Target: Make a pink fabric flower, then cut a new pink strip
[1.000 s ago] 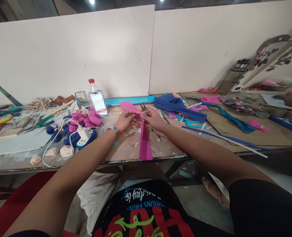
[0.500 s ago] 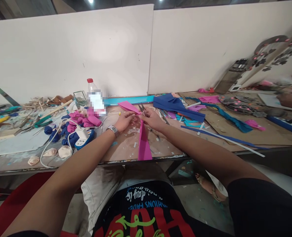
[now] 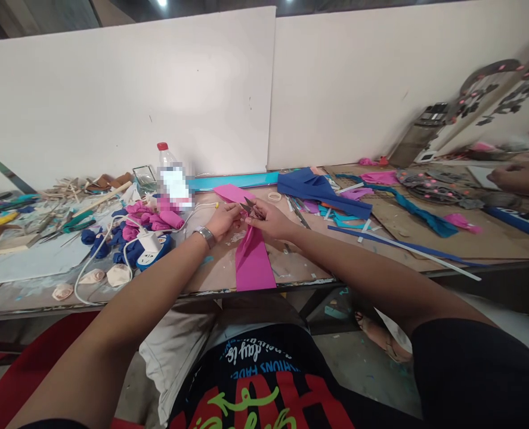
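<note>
A pink strip of crepe paper or cloth (image 3: pixel 257 268) runs from the back of the table to its front edge, gathered in the middle between my hands. My left hand (image 3: pixel 226 221), with a watch on its wrist, pinches the gathered part. Small scissors (image 3: pixel 248 206) are in my right hand (image 3: pixel 271 220), their blades pointing up and left close to my left fingertips. My right fingers also lie against the pink strip. Whether the blades touch it, I cannot tell. Behind my right hand lies a pale ring (image 3: pixel 274 196), like a tape roll.
Left: a power strip (image 3: pixel 152 251) with a white cable, pink and blue rolled flowers (image 3: pixel 145 217) and a red-capped bottle (image 3: pixel 173 179). Right: blue folded material (image 3: pixel 311 189), white sticks (image 3: pixel 425 257) and cardboard (image 3: pixel 407 232). Another person's hand (image 3: pixel 517 177) is at far right.
My right hand and the scissors have shifted left and slightly down, towards my left fingers. The pink strip's near part has spread wider. The pale ring has come into view.
</note>
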`<state>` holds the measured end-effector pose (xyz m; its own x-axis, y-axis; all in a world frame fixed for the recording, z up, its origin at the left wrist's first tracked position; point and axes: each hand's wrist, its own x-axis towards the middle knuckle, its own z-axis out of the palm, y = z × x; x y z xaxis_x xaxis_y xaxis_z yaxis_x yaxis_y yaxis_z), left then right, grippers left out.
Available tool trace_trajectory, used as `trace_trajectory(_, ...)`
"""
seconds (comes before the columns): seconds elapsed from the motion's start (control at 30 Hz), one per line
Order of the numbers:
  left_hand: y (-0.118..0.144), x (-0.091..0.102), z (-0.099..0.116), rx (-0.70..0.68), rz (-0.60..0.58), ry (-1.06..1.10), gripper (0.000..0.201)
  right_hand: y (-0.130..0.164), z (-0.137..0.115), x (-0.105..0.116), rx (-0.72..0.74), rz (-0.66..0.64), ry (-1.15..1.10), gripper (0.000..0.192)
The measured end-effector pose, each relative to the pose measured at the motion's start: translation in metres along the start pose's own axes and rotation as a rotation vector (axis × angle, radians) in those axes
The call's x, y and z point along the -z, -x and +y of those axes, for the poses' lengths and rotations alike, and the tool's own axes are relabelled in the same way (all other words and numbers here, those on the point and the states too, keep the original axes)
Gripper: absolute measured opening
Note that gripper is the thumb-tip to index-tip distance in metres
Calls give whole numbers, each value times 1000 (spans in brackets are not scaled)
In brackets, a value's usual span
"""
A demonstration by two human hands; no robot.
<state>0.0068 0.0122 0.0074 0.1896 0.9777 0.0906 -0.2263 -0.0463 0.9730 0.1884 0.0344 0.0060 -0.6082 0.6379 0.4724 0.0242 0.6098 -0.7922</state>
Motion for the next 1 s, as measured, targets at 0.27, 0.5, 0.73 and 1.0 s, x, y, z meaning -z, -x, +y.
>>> trace_trajectory(0.27, -5, 5, 1, 17, 168, 181, 19, -8, 1, 5, -103, 264, -233, 28)
trace_trajectory(0.5, 4, -2, 18, 2, 29, 428, 12, -11, 13, 8, -413, 315, -467, 32)
trace_trajectory(0.73, 7, -6, 19, 60, 10, 326, 14, -3, -9, -6, -531, 244, -573, 34)
trace_trajectory(1.0, 8, -5, 17, 59, -60, 277, 18, -7, -9, 4, -582, 309, -639, 35)
